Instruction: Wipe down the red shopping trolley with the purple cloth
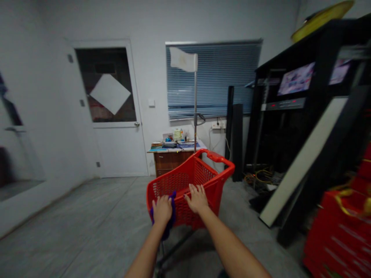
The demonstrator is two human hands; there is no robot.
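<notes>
A red plastic shopping cart (pixel 185 181) with mesh walls stands on wheels right in front of me, and a tall pole rises behind it. My left hand (pixel 161 209) lies on the cart's near rim, closed over a purple cloth (pixel 173 218) that hangs down the outside. My right hand (pixel 197 199) rests on the same rim a little further right, fingers curled over the edge. The cart's far handle (pixel 216 156) is out of reach of both hands. The inside of the cart is only partly visible.
A wooden desk (pixel 171 162) crowded with small items stands behind the cart, below a blind-covered window (pixel 213 77). A white door (pixel 116 108) is at left. A black rack (pixel 307 116), a leaning pale panel (pixel 301 162), floor cables (pixel 259 177) and a red crate (pixel 339 231) are at right.
</notes>
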